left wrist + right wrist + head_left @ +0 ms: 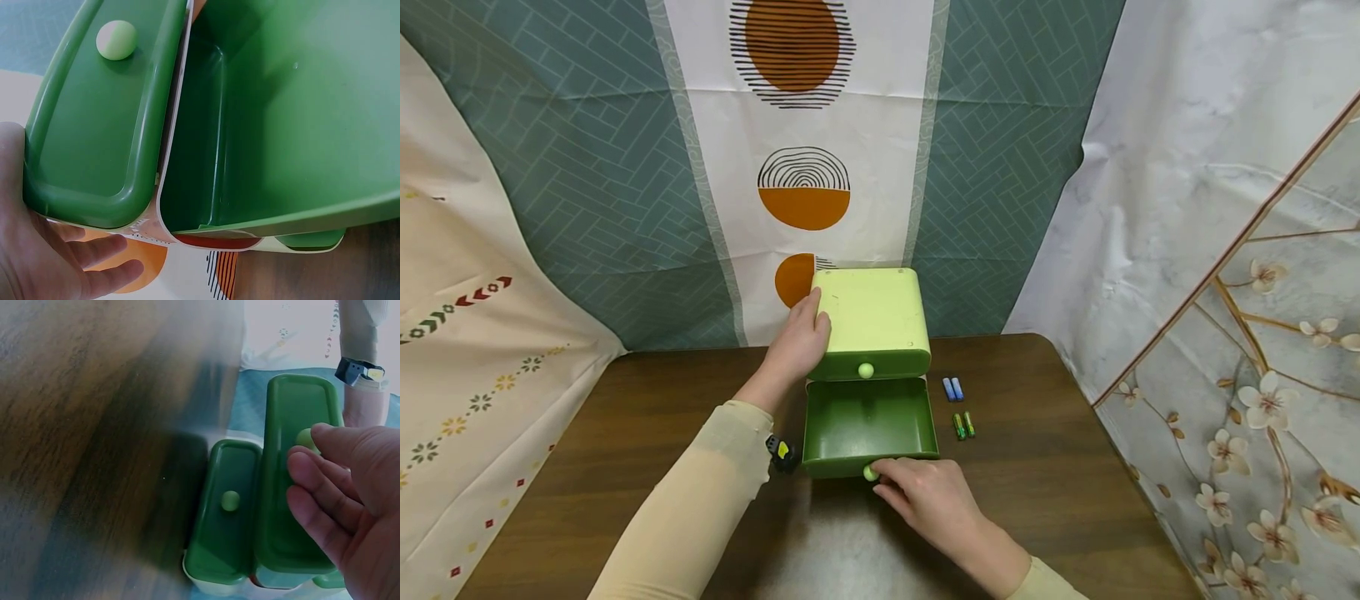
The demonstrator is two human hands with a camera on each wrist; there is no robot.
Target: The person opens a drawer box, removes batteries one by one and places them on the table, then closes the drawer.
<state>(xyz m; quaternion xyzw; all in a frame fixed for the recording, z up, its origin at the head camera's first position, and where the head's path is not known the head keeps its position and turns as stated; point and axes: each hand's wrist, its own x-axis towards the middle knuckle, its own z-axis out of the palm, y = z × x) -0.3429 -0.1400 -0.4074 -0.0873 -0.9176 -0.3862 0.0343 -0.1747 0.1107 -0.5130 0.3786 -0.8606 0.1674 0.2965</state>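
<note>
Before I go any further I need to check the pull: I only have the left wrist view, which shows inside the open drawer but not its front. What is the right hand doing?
Observer: The right hand pinches the pale green knob on the front of the open drawer.
Operator: Good. Is anything lying on the table to the right of the drawer unit?
Observer: Yes, the head view shows batteries in two pairs there: two blue batteries, and two green batteries nearer the person.
</note>
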